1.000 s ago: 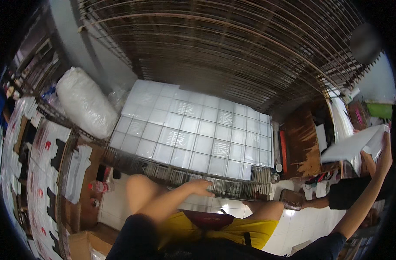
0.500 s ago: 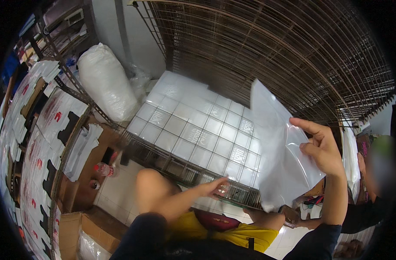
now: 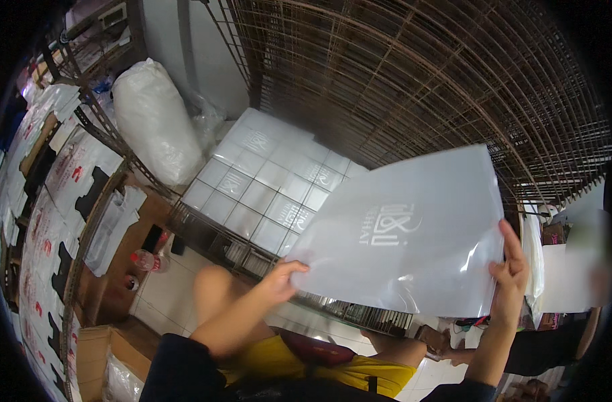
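Note:
A translucent plastic sheet (image 3: 440,221) with a white printed design is spread between my hands, above the front right of a low wire rack (image 3: 205,221). My left hand (image 3: 279,281) pinches its near left corner, thumb on top. At the sheet's right edge, my right hand (image 3: 510,281) grips it between thumb and fingers. Similar translucent sheets (image 3: 258,195) with white prints lie on the rack, the wire grid showing over or through them; the held sheet hides the right part. Many rusty wire racks (image 3: 413,80) stand tilted up behind.
A big white plastic-wrapped bundle (image 3: 155,124) stands at the back left. Shelves on the left carry stacked white printed cardboard pieces (image 3: 48,241). A bottle (image 3: 145,260) and an open cardboard box (image 3: 91,355) are at lower left. Another person's dark sleeve (image 3: 547,348) shows at right.
The sheet, hanging upright from my right hand before, now lies flatter and turned toward me. My left hand, previously free, has taken its near left corner. My right hand has lowered slightly.

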The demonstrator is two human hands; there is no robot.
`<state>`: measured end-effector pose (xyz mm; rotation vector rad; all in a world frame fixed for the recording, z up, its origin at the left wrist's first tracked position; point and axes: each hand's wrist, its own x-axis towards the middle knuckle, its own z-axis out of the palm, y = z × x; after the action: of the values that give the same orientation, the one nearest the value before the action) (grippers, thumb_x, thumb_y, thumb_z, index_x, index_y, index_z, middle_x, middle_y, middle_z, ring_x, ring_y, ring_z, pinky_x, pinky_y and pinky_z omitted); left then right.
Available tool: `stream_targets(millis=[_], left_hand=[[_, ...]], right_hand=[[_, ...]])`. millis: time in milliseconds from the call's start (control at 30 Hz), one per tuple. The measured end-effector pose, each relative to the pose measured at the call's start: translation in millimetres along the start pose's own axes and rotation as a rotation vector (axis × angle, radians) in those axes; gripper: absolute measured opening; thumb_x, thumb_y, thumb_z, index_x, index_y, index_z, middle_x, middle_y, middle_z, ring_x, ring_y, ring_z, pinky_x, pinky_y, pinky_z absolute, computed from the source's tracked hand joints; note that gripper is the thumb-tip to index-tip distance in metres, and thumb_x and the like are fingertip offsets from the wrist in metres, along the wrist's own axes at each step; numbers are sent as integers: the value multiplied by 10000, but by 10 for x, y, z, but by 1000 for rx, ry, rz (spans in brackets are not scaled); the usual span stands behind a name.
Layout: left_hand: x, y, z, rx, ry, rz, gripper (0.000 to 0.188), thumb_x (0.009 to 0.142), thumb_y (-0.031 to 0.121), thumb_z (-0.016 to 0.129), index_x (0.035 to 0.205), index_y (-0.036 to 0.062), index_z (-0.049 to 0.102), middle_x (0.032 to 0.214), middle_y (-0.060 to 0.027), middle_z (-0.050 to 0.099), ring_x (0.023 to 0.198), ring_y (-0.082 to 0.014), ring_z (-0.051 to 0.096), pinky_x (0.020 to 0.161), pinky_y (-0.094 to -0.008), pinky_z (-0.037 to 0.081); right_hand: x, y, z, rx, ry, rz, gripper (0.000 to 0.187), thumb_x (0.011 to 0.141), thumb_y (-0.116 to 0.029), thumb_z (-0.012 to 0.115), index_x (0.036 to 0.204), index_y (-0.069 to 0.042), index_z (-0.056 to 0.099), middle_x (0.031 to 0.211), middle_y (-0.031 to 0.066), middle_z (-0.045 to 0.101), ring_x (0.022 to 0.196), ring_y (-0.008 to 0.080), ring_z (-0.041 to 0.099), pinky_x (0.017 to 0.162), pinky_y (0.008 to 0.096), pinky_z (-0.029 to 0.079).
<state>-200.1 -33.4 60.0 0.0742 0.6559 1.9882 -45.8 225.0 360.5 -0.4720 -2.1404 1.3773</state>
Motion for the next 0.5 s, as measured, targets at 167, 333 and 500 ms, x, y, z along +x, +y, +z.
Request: stream_targets(millis=[167,333,500], left_hand=[[-99,497,-82,75,428,67,646,754,93,698,1296,-1,358,1107,-89,566,1051,-195,526,893,-369,424],[732,1212,-353,267,611,85,375,764,102,667,1095,30,508,969,-57,559,818,-140,498,617,-252,434],[1295,1998,-540,242,575,232,175,703,56,593,877,75,585,818,-25,527,709,-121,470,549,-224,379]], right_hand=[[-223,732,-56,34,-91,374,688,607,109,457,1292,84,404,1314,185,448,1211,234,434,992,303,344],[496,1626,344,257,-195,588,537,698,101,465,1234,72,461,1164,168,531,889,173,544,786,236,434],[1278,2142,686,361,-146,505,472,713,93,430,1177,64,515,1041,135,581,852,142,555,753,219,448]])
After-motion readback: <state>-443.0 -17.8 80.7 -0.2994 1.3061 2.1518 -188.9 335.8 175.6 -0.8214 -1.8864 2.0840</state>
